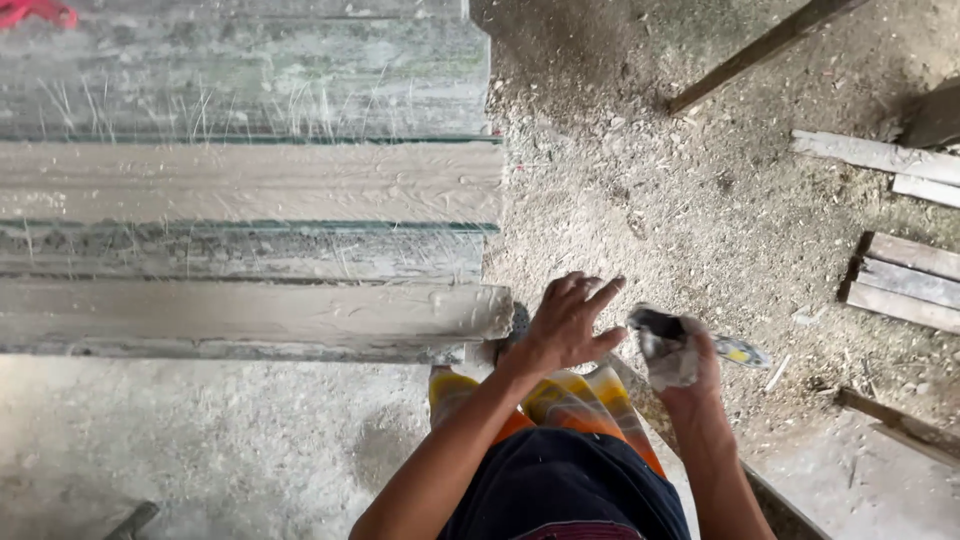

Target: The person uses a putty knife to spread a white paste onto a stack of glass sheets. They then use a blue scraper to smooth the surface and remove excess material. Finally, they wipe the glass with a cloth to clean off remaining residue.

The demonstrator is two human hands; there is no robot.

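Dark shorts [565,490] fill the bottom edge, cut off by the frame, with a striped orange-and-yellow cloth [570,400] showing just beyond them, partly hidden by both forearms. What the cloth belongs to is hard to make out.

Left hand [567,322] hangs palm down above the cloth, fingers spread and loosely open, holding nothing; its fingertips point away from the body toward the dusty floor [700,200]. Just left of this hand ends a long plaster-grey moulding [250,315], its long axis running left to right, its rounded end almost at the wrist; whether they touch cannot be told.

Right hand [680,355] is closed in a fist around a scraper [740,352]. A grey rag or glove covers much of the fist, so the fingers are mostly hidden. The tool's yellow-and-blue end sticks out to the right of the fist, its dark end to the left, toward the other hand, so it lies roughly left to right.

Beyond the left hand lie more grey slabs [250,180]. Right of the right hand lie planks [905,280].
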